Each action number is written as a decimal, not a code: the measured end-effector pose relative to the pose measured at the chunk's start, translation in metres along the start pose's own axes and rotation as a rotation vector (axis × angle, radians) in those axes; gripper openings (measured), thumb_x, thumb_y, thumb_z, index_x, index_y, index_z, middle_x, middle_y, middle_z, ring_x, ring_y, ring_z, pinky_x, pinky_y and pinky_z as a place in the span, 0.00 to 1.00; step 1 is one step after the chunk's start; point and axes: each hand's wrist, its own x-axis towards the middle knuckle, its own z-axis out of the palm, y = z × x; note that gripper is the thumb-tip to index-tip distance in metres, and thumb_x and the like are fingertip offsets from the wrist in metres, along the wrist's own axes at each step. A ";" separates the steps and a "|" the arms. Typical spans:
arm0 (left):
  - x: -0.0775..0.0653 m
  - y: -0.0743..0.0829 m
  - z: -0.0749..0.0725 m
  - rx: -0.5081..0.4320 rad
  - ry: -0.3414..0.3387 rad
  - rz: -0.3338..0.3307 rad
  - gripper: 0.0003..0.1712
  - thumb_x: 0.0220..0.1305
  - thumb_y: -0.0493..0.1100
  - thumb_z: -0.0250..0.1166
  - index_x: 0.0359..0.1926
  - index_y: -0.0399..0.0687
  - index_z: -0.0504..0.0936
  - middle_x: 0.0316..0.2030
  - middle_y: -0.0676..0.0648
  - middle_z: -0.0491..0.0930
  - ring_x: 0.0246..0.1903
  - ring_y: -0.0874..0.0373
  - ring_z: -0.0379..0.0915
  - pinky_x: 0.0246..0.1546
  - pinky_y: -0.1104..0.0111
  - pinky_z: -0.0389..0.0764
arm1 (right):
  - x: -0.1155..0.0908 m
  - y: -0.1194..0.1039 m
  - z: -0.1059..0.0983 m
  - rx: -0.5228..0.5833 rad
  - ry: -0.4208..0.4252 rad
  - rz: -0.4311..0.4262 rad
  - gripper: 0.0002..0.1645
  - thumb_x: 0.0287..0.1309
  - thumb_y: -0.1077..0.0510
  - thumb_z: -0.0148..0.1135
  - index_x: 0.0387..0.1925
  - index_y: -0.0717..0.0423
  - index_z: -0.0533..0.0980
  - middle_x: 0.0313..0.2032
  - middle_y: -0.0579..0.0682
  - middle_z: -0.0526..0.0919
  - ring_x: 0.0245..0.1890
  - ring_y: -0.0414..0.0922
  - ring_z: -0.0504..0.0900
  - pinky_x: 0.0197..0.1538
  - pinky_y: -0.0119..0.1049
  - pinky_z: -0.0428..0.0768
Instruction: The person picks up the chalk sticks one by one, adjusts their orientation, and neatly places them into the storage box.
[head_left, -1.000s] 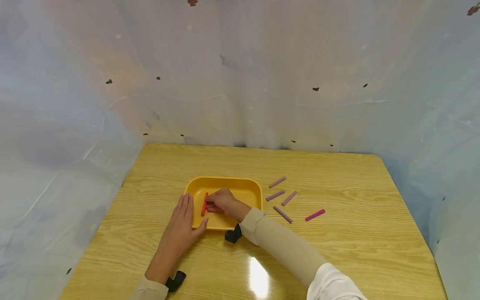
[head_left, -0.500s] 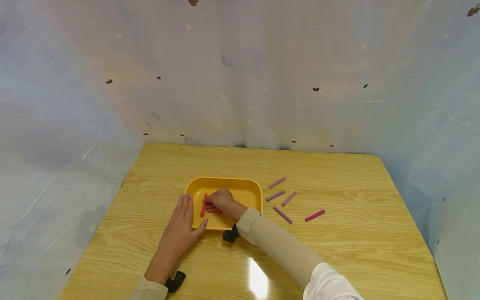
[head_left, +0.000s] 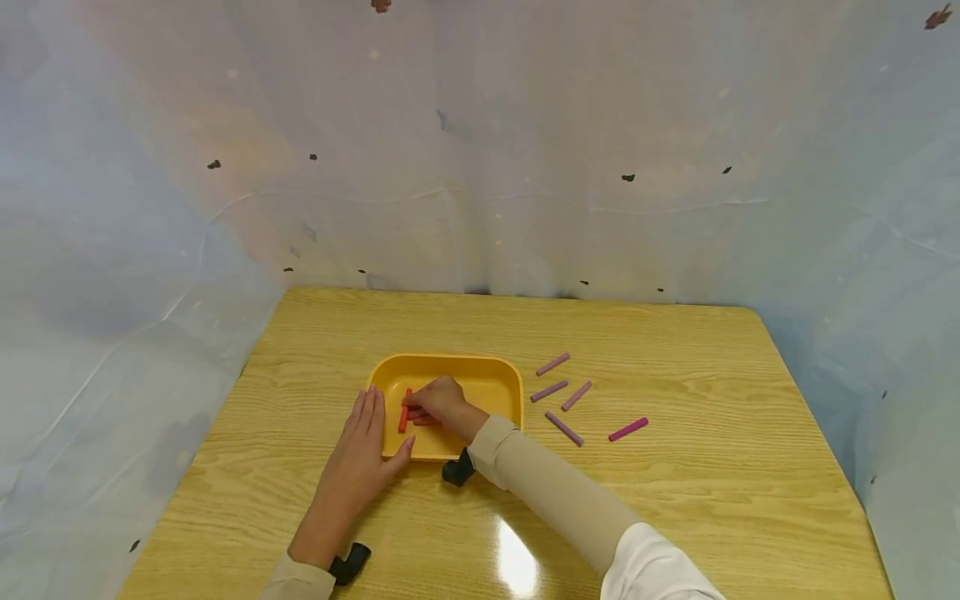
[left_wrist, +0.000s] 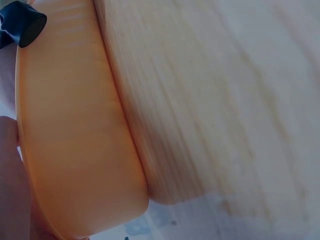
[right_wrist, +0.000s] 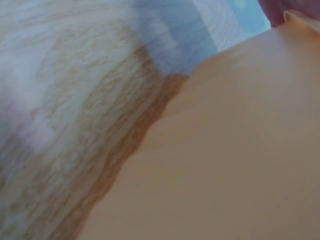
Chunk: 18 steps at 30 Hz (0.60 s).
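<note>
A yellow plastic tray point(head_left: 480, 362) sits on the wooden table in the head view. My left hand point(head_left: 358, 454) rests along its left rim, fingers straight, with the thumb stretched over the front corner. My right hand point(head_left: 442, 404) reaches inside the tray and pinches a short red stick point(head_left: 402, 422) near the left wall, covering part of the stick's middle. The stick's exact kind does not show. In the left wrist view the tray's outer wall point(left_wrist: 75, 125) stands beside fingers point(left_wrist: 10, 165) at the left edge. The right wrist view is mostly filled by the tray wall point(right_wrist: 225, 150).
Right of the tray, several pale purple sticks point(head_left: 564, 428) lie loose on the table point(head_left: 675, 367). A brighter magenta stick point(head_left: 628, 429) lies farther right. Black wrist-worn pieces point(head_left: 457, 468) hang below both hands. A patterned cloth backdrop point(head_left: 480, 167) surrounds the table.
My right hand has edged slightly left inside the tray, and the red stick has shifted left with it. The left hand keeps its place on the rim.
</note>
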 end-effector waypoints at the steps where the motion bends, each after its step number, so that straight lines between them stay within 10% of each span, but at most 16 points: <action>1: 0.000 0.000 0.000 0.000 0.002 0.002 0.53 0.62 0.69 0.47 0.71 0.32 0.44 0.71 0.36 0.41 0.70 0.45 0.34 0.64 0.50 0.52 | 0.001 0.000 0.000 -0.004 0.004 0.004 0.06 0.52 0.62 0.67 0.25 0.63 0.83 0.23 0.55 0.84 0.27 0.48 0.85 0.32 0.38 0.82; 18: 0.000 0.001 -0.001 -0.013 -0.009 -0.009 0.53 0.61 0.68 0.49 0.71 0.33 0.45 0.71 0.37 0.40 0.70 0.46 0.32 0.64 0.49 0.52 | -0.002 0.000 0.000 -0.007 0.031 -0.018 0.09 0.50 0.61 0.68 0.27 0.66 0.83 0.22 0.57 0.84 0.25 0.48 0.85 0.29 0.36 0.82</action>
